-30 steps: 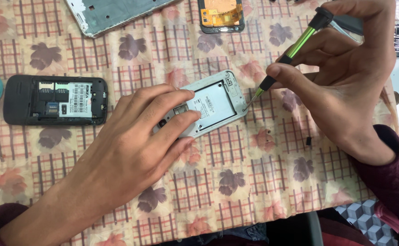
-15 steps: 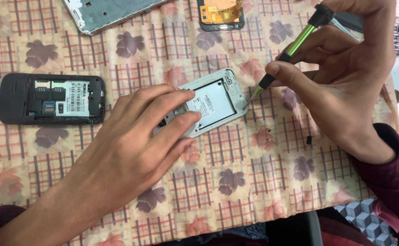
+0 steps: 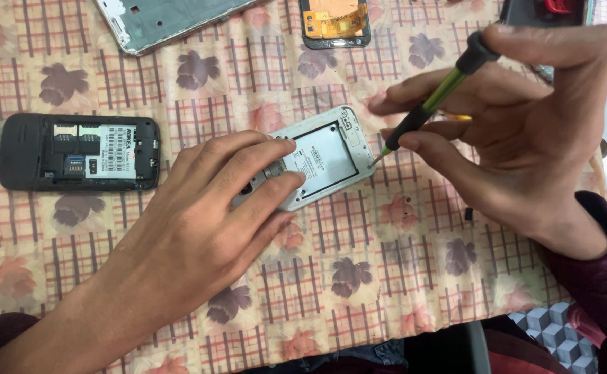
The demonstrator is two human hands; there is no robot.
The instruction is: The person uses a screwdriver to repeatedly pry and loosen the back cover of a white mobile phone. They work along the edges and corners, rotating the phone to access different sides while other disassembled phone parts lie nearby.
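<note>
Right now my left hand [image 3: 199,235] comes in from the lower left, forearm slanting up across the tablecloth [image 3: 386,277], palm down and wrist low. Its fingers are spread a little and bent at the knuckles, with the index and middle fingertips [image 3: 286,147] pressing on the near end of the small white phone shell [image 3: 324,156] and pinning it flat to the cloth. The shell lies face down near the middle of the table, tilted so its far end points up and to the right, its back open and a grey inner panel showing.

My right hand [image 3: 525,138] enters from the right edge, sleeve in dark maroon, wrist raised and palm turned toward the left. Thumb and forefinger are narrowed round a thin screwdriver [image 3: 431,104] with a green shaft and black cap; the cap sits under the curled upper finger while the lower fingers fan out beneath. The tool slants down to the left, and its tip meets the right corner of the shell.

Well off to the left lies a black phone body [image 3: 40,156], back open, flat on the cloth. At the top edge rest a grey metal frame [image 3: 158,21] and a small part with an orange panel [image 3: 334,21], both apart from my hands.
</note>
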